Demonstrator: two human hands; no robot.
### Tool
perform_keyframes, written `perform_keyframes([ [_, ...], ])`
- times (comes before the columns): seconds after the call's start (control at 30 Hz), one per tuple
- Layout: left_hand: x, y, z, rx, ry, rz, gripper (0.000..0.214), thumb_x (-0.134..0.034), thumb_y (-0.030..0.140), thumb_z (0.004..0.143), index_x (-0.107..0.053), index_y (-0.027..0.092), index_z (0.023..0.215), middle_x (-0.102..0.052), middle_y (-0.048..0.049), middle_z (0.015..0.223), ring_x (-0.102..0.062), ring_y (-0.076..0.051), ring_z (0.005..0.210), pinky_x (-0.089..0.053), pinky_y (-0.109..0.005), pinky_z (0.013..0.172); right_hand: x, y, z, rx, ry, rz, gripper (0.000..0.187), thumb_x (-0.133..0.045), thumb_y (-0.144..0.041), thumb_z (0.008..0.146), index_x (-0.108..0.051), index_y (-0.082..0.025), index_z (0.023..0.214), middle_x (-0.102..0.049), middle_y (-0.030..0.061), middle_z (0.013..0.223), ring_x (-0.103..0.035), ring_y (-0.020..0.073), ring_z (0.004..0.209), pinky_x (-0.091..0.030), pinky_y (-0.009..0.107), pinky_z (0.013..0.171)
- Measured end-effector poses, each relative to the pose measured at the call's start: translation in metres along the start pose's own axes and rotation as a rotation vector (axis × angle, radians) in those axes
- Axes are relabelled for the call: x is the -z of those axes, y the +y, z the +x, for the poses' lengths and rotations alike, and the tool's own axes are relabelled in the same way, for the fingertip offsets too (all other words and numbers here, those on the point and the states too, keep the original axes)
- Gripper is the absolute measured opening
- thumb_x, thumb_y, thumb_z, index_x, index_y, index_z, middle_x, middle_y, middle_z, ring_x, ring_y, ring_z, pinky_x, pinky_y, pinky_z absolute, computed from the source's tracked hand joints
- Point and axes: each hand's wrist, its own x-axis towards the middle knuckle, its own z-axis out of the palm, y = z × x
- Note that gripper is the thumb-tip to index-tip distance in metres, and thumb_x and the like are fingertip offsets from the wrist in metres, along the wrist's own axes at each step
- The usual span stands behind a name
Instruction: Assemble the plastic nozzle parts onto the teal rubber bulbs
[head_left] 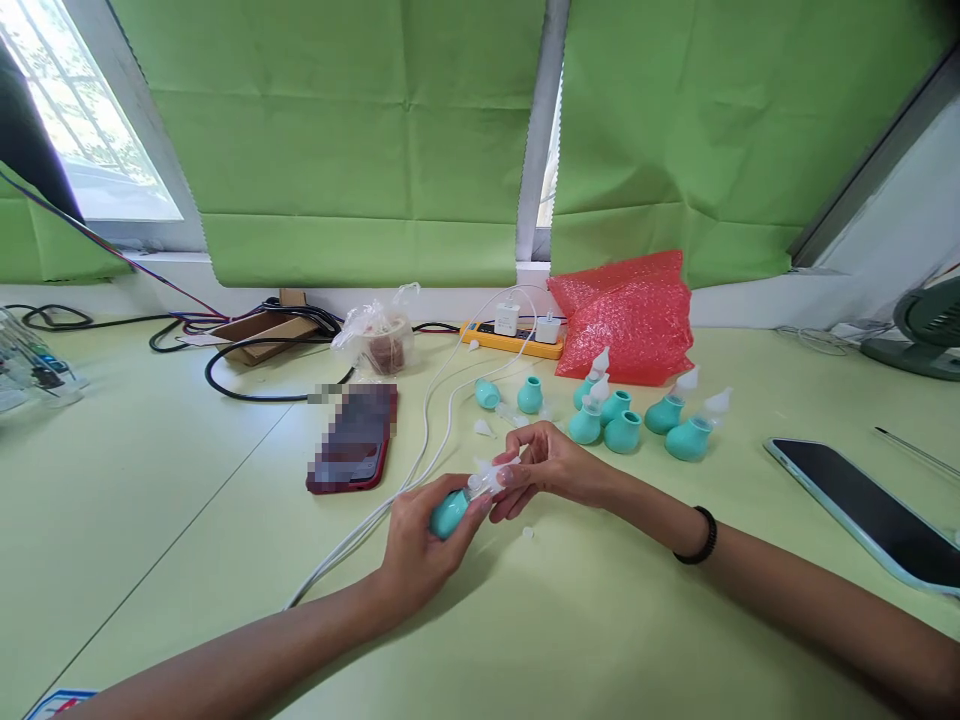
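Observation:
My left hand is wrapped round a teal squeeze bulb of a nasal aspirator, held tilted above the table. A translucent nozzle sticks out of the bulb's neck toward the right. Thumb and fingers of my right hand pinch this nozzle at its outer end; the fingers hide part of it. Beyond my right hand stand several teal bulbs, some with whitish nozzles fitted, like the aspirator at the right. Others have bare necks, such as the upright bulb. One bulb lies tipped over.
Loose white tips lie behind my hands. White cables run past a dark phone to an orange power strip. A red bubble-wrap bag stands at the back. A tablet-like device lies at the right.

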Motion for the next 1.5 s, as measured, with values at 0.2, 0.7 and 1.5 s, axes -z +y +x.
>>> perform_keyframes([
  [0.2,0.003,0.003,0.0,0.052,-0.016,-0.13,0.019,-0.05,0.031,0.078,-0.059,0.015,0.075,-0.058,0.0005,0.056,-0.049,-0.01,0.047,-0.039,-0.02,0.048,-0.017,-0.003,-0.005,0.168,0.173,-0.057,0.029,-0.07,-0.033,0.059,-0.051,-0.012,0.062,-0.067,0.0047,0.062,-0.065,0.0181,0.054,-0.052,0.027,0.049],
  [0.7,0.0,0.004,0.001,0.049,0.016,-0.055,0.014,-0.056,0.03,0.074,-0.057,0.016,0.075,-0.059,0.0013,0.059,-0.051,-0.011,0.05,-0.039,-0.02,0.05,-0.025,0.0,-0.003,0.208,0.311,-0.102,0.038,-0.069,-0.047,0.054,-0.055,-0.012,0.058,-0.063,0.0034,0.053,-0.06,0.0143,0.047,-0.047,0.023,0.045],
  [1.5,-0.002,0.002,0.0,0.021,0.004,-0.019,0.014,-0.055,0.03,0.076,-0.053,0.016,0.077,-0.051,0.004,0.057,-0.044,-0.009,0.049,-0.034,-0.019,0.05,-0.021,0.003,-0.004,0.174,0.3,-0.203,0.034,-0.057,-0.042,0.07,-0.055,-0.012,0.054,-0.053,0.0006,0.048,-0.044,0.0075,0.044,-0.035,0.022,0.047],
])
